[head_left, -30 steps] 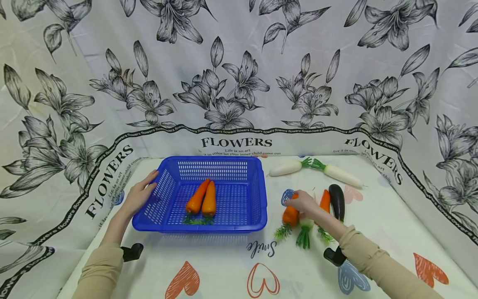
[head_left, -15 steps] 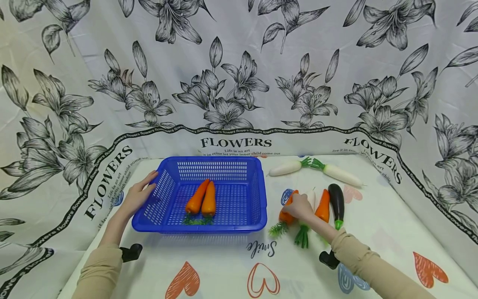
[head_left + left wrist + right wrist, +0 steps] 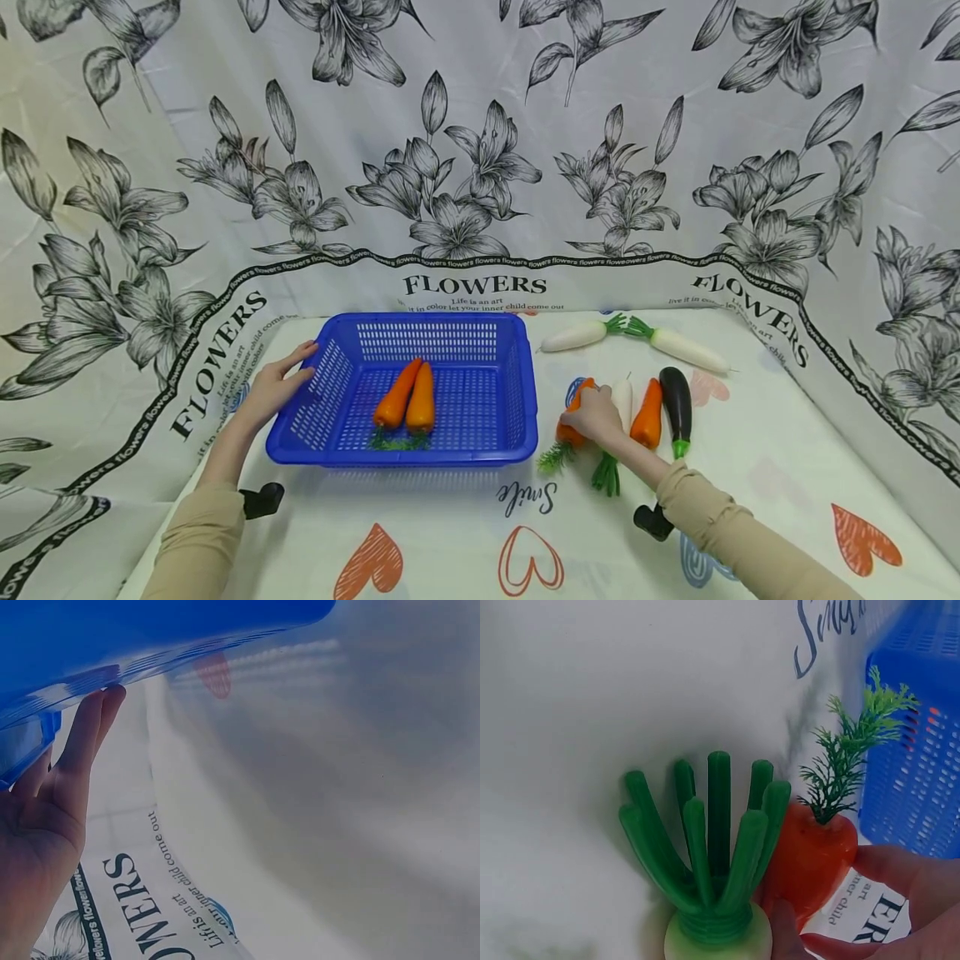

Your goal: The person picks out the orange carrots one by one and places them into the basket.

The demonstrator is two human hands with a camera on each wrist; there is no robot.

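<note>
1. Step in hand: gripping one carrot (image 3: 567, 435) on the desk (image 3: 442, 518). We judge it best held by the thick shoulder, below the leaves, with even pressure from both sides; its smooth, tapering body could turn in a one-sided pinch.
2. Clearance: one white radish (image 3: 623, 398), at 3 o'clock from the carrot and just beside it. We cannot tell whether the two touch. We advise moving the carrot towards 9 o'clock, so that the radish's green stalks do not snag the fingers.
3. Right hand (image 3: 600, 417): closed to the carrot's width, digits on opposite sides of the orange body, tip towards 1 o'clock, feathery leaves (image 3: 832, 769) free towards 7 o'clock. We cannot tell whether the carrot is off the cloth.
4. Left hand (image 3: 276, 392): fingers extended and a little parted, touching the rim of the blue basket (image 3: 405, 457) at 9 o'clock, not wrapped round it. We judge this light contact enough to steady it.
5. Basket contents: two carrots (image 3: 421, 400), side by side, tips towards 12 o'clock.
6. Beyond the radish, at 3 o'clock from the right hand: one further carrot (image 3: 647, 417), then one eggplant (image 3: 677, 402).
7. Two radishes (image 3: 690, 351), at 12 and 2 o'clock from the right hand, stalks meeting or nearly so.
</note>
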